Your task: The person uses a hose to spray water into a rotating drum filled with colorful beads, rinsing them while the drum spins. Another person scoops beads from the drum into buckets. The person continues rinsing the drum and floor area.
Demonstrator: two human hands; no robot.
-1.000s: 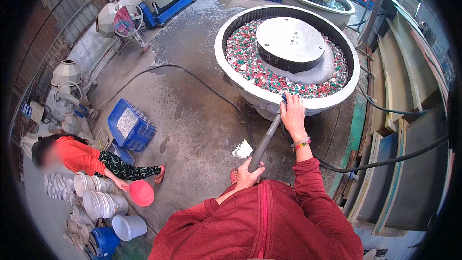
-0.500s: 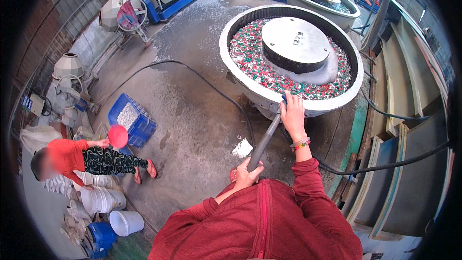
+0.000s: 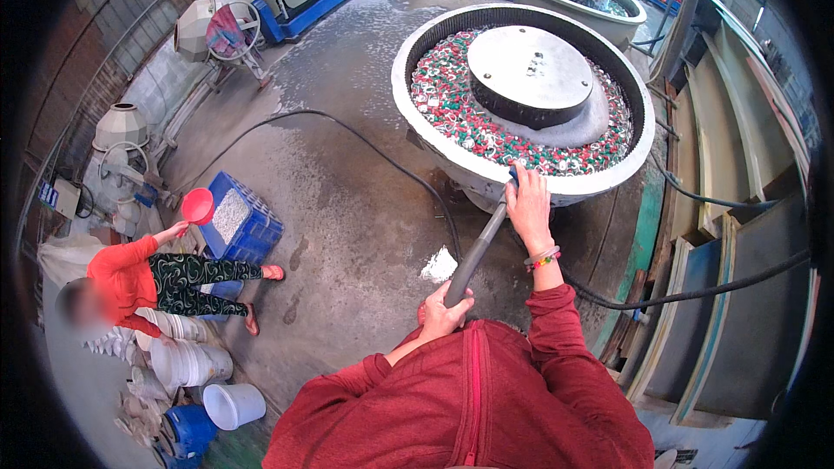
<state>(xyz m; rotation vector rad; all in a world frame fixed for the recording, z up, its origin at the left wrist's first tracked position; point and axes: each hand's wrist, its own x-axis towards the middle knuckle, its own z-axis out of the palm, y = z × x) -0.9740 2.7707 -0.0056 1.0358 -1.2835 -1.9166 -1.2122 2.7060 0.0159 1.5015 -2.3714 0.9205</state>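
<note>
My left hand [image 3: 446, 310] is closed round a thick dark grey hose [image 3: 476, 260] close to my body. Farther up the same hose, my right hand [image 3: 528, 206] grips its upper end, where a small blue part shows beside the fingers. That end is at the near rim of a large round white tub [image 3: 406, 104]; my fingers hide whether it touches. Small red, green and white pieces [image 3: 439, 113] fill the tub in a ring. In the tub's middle rises a dark drum with a round white lid [image 3: 530, 69]. I cannot see any water leaving the hose.
At left another person [image 3: 126, 282] holds a red bowl [image 3: 198, 206] by a blue crate [image 3: 261, 230] of white pieces. White buckets [image 3: 234, 406] stand nearby. A black hose [image 3: 382, 156] crosses the wet floor. Sloping panels [image 3: 738, 321] line the right; a second tub [image 3: 625, 30] stands behind.
The other person's red bowl has moved left and up, and their feet have shifted. My view has tilted slightly. Both my hands keep their hold on the hose.
</note>
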